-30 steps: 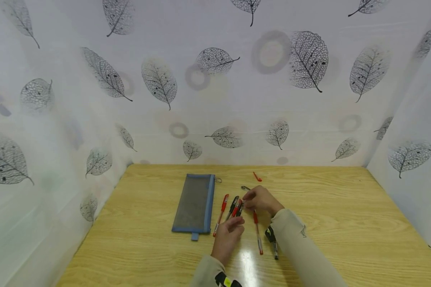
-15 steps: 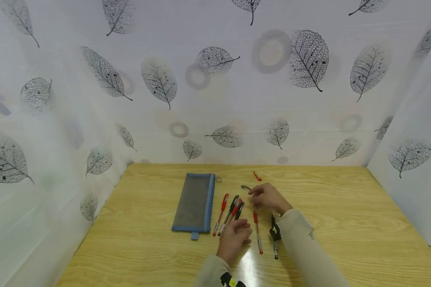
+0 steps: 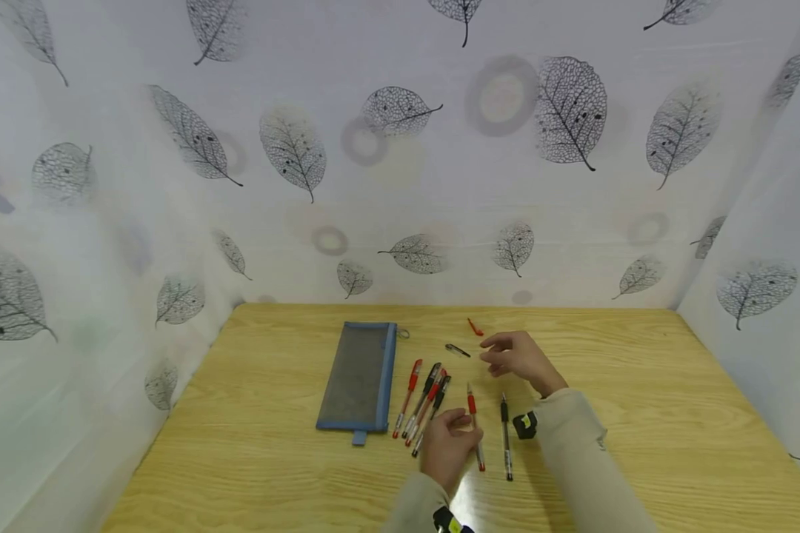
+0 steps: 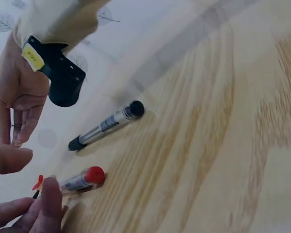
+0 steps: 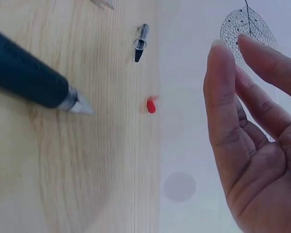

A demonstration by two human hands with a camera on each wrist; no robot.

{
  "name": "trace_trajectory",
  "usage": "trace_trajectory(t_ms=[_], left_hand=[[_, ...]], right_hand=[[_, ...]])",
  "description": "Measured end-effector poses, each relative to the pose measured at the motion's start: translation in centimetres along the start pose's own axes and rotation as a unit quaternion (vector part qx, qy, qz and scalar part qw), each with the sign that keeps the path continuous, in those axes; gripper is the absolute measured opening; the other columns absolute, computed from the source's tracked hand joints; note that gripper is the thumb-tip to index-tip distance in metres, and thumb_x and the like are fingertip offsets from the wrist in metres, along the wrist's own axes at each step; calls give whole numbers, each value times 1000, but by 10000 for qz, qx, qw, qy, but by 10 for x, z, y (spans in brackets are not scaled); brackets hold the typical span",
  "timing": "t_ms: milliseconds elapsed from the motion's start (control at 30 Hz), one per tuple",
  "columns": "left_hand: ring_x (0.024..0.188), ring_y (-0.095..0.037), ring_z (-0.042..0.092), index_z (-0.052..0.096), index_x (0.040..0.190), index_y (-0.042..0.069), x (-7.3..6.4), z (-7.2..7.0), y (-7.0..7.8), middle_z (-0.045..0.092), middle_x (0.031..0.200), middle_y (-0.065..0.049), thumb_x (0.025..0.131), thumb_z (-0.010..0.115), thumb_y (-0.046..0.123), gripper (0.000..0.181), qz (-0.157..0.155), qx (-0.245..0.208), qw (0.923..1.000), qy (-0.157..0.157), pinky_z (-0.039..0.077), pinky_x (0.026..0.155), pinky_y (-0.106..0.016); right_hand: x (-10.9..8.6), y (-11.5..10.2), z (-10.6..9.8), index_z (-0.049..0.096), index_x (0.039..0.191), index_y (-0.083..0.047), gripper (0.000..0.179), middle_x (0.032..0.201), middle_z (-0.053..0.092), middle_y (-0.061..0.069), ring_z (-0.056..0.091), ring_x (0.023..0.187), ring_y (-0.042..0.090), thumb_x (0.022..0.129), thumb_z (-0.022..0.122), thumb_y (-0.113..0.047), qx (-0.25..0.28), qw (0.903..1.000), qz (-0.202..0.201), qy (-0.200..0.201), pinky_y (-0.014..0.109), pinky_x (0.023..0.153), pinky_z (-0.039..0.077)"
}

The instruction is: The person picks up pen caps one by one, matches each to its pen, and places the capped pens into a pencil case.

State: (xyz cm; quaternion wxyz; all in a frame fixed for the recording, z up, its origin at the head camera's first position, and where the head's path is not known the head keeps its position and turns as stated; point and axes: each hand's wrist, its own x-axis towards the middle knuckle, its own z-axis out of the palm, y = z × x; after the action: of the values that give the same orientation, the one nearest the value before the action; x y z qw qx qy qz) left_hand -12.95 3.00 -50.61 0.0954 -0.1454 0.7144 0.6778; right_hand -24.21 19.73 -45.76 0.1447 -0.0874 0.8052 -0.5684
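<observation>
My left hand is over the table beside an uncapped red pen, its fingers loosely bent. In the left wrist view, that pen's red end shows just past the fingertips; whether they touch it I cannot tell. My right hand hovers with bent, parted fingers and holds nothing. Left of it lies a black pen cap, and farther back a red pen cap. An uncapped black pen lies below the right hand, its tip pointing away from me.
Several capped red and black pens lie close together left of the left hand. Beyond them rests a grey mesh zip pouch with blue edging. A pale curtain with leaf prints borders the wooden table.
My right hand has moved right, away from the capped pens, uncovering the black cap and black pen. The left hand has shifted right, from the capped pens to the uncapped red pen.
</observation>
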Motion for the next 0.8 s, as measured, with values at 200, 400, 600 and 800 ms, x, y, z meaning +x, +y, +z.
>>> trace_trajectory(t_ms=[200,400,600,800], left_hand=[[75,-12,62,64,119,1,5,5,-3,66,99,0,74,82,12,49,45,796,9965,249,55,61,-30],[71,-11,62,66,116,3,2,8,2,67,92,2,72,84,13,48,191,1466,9875,549,54,59,-31],[69,-8,61,67,113,5,3,11,2,66,89,5,70,85,17,48,248,1892,9795,653,53,60,-30],[72,-9,61,68,111,6,6,12,0,65,86,7,70,86,17,46,402,2249,9709,720,53,63,-33]], right_hand=[[-2,3,-6,54,125,13,39,102,59,32,64,84,42,94,62,-9,37,10000,7,72,50,77,55],[-1,4,-9,54,125,14,40,101,60,31,64,83,40,94,63,-10,4,9999,13,101,49,76,55],[0,3,-12,54,125,14,41,98,62,26,65,79,33,94,63,-10,28,9998,149,160,47,75,56],[0,4,-14,54,125,13,41,101,62,27,63,82,37,94,62,-12,16,9996,197,187,47,76,56]])
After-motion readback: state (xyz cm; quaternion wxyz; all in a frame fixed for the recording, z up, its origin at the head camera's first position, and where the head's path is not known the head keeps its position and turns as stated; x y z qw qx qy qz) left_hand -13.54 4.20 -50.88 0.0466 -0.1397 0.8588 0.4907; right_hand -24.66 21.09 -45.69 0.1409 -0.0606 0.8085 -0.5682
